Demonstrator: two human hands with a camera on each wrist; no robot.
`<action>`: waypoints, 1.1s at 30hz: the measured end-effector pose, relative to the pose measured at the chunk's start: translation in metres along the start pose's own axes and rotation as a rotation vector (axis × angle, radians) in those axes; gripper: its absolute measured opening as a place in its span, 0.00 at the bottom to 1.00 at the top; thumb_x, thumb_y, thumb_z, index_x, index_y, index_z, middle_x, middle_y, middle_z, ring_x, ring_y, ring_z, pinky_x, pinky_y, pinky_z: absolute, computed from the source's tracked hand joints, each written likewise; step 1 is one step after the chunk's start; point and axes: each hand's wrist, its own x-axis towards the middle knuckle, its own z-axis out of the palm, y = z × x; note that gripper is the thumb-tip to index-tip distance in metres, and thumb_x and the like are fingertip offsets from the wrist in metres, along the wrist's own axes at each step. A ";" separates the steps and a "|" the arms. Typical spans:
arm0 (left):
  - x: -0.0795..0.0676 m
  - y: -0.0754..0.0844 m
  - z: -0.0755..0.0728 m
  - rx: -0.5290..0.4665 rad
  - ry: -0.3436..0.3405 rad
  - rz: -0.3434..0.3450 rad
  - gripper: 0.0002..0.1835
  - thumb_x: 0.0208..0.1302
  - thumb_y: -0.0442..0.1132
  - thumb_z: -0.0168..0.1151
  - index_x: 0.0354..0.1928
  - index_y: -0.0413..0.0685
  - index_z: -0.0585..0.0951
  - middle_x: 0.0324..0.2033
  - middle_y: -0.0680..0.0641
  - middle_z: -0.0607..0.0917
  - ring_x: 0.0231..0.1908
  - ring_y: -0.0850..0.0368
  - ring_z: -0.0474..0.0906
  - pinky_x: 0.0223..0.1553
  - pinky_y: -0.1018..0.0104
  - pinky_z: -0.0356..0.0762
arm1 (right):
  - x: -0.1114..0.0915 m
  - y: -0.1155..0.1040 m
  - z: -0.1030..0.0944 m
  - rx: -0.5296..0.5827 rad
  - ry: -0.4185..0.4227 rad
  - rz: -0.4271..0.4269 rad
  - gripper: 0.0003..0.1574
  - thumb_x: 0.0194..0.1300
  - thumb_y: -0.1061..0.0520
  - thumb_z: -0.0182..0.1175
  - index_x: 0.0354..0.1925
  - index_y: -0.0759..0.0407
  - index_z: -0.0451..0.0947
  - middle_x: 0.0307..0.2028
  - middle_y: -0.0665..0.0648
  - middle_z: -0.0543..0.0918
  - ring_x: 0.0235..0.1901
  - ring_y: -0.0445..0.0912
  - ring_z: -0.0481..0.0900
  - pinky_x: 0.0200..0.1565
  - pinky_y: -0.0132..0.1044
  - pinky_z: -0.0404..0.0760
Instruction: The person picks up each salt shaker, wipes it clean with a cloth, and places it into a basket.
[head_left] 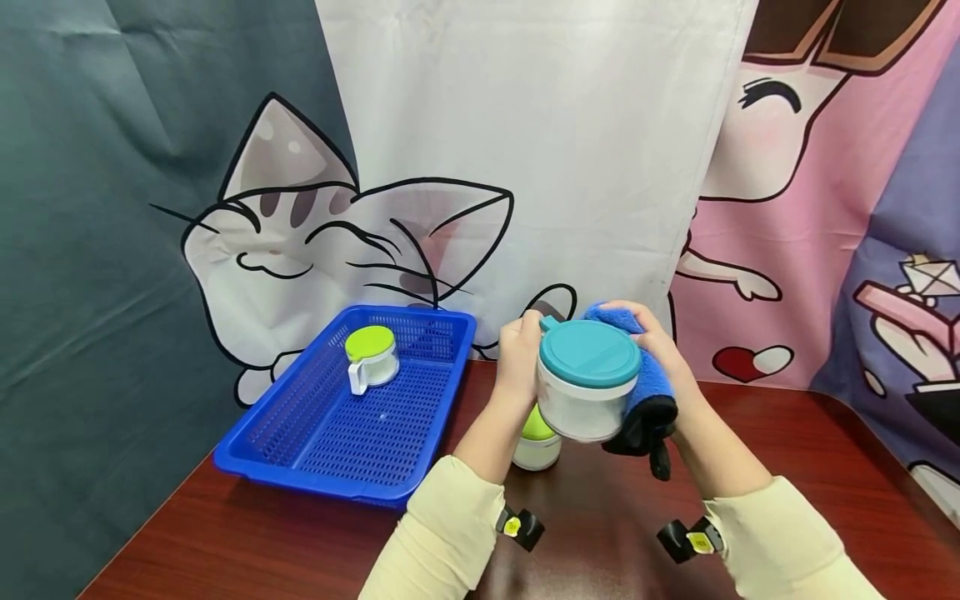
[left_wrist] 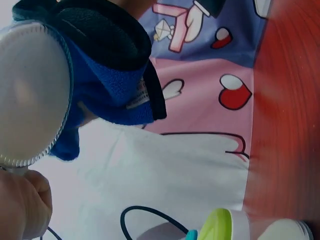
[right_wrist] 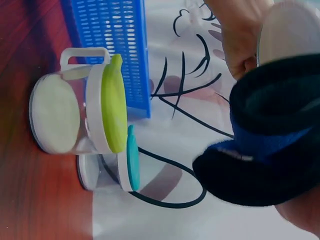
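A clear jar with a teal lid (head_left: 589, 354) is held up off the table, tilted so its lid faces the head camera. My left hand (head_left: 519, 354) grips it at its left side; in the left wrist view the fingers (left_wrist: 31, 202) curl at the handle below the jar's base (left_wrist: 32, 95). My right hand (head_left: 663, 346) holds a blue cloth with black edging (head_left: 651, 383) against the jar's right side. Much of that hand is hidden behind the cloth (right_wrist: 260, 175) in the right wrist view.
A blue plastic basket (head_left: 262, 429) stands at the left, with a green-lidded jar (head_left: 372, 357) inside. Another green-lidded jar (head_left: 537, 450) sits on the red-brown table (head_left: 795, 467) behind the held jar. Beside it is a second teal-lidded jar (right_wrist: 132, 162). A printed cloth backdrop (head_left: 525, 125) hangs behind.
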 end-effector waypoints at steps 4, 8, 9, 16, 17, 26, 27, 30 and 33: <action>0.006 -0.003 -0.004 0.091 0.109 0.055 0.21 0.58 0.38 0.45 0.07 0.51 0.58 0.07 0.56 0.61 0.13 0.63 0.56 0.15 0.72 0.54 | -0.009 0.004 0.005 -0.111 0.191 0.049 0.25 0.61 0.61 0.35 0.53 0.48 0.70 0.56 0.50 0.65 0.54 0.45 0.61 0.51 0.40 0.62; 0.010 -0.007 -0.005 0.192 0.182 0.157 0.20 0.58 0.38 0.44 0.09 0.50 0.56 0.09 0.55 0.58 0.14 0.63 0.52 0.15 0.71 0.49 | -0.012 0.011 0.013 -0.181 0.380 0.003 0.25 0.63 0.59 0.37 0.56 0.51 0.68 0.57 0.50 0.66 0.53 0.46 0.62 0.49 0.39 0.63; 0.011 -0.008 -0.005 0.205 0.195 0.180 0.20 0.59 0.37 0.44 0.10 0.50 0.56 0.09 0.55 0.57 0.14 0.63 0.51 0.15 0.71 0.48 | -0.012 0.013 0.016 -0.177 0.428 -0.013 0.24 0.64 0.59 0.37 0.56 0.51 0.68 0.56 0.50 0.67 0.53 0.46 0.63 0.48 0.39 0.64; 0.016 -0.017 -0.002 0.205 0.278 0.268 0.20 0.62 0.35 0.42 0.11 0.50 0.55 0.10 0.55 0.58 0.13 0.63 0.53 0.15 0.72 0.48 | -0.011 0.021 0.035 -0.269 0.693 -0.111 0.23 0.64 0.59 0.42 0.57 0.52 0.66 0.52 0.48 0.64 0.51 0.39 0.60 0.46 0.35 0.66; 0.015 -0.018 -0.002 0.203 0.282 0.274 0.21 0.62 0.35 0.42 0.11 0.50 0.55 0.10 0.55 0.58 0.13 0.63 0.53 0.15 0.72 0.49 | -0.011 0.021 0.036 -0.276 0.708 -0.120 0.23 0.64 0.59 0.42 0.57 0.52 0.66 0.52 0.48 0.63 0.52 0.39 0.60 0.46 0.35 0.66; -0.002 -0.010 -0.001 0.326 0.129 0.171 0.21 0.70 0.44 0.38 0.16 0.50 0.59 0.14 0.54 0.59 0.18 0.61 0.55 0.21 0.68 0.55 | -0.001 0.019 0.019 -0.240 0.785 -0.062 0.23 0.65 0.57 0.42 0.58 0.48 0.66 0.53 0.49 0.64 0.51 0.41 0.61 0.48 0.39 0.65; -0.005 -0.008 0.000 0.338 0.094 0.159 0.21 0.71 0.45 0.37 0.17 0.50 0.60 0.15 0.54 0.60 0.19 0.60 0.56 0.23 0.68 0.57 | 0.000 0.019 0.016 -0.232 0.798 -0.053 0.23 0.65 0.57 0.42 0.58 0.47 0.67 0.53 0.49 0.64 0.51 0.41 0.61 0.49 0.39 0.65; -0.013 -0.003 0.000 0.353 -0.010 0.152 0.19 0.72 0.45 0.34 0.21 0.48 0.61 0.18 0.53 0.61 0.22 0.60 0.57 0.27 0.67 0.58 | 0.003 0.019 0.011 -0.214 0.834 -0.056 0.23 0.64 0.57 0.42 0.57 0.47 0.68 0.52 0.48 0.65 0.51 0.40 0.61 0.49 0.38 0.64; -0.022 0.001 0.003 0.332 -0.092 0.146 0.19 0.73 0.45 0.34 0.24 0.46 0.62 0.19 0.52 0.61 0.22 0.60 0.60 0.27 0.69 0.62 | 0.006 0.020 0.008 -0.202 0.862 -0.084 0.22 0.64 0.59 0.42 0.55 0.48 0.68 0.50 0.47 0.64 0.50 0.39 0.61 0.48 0.36 0.64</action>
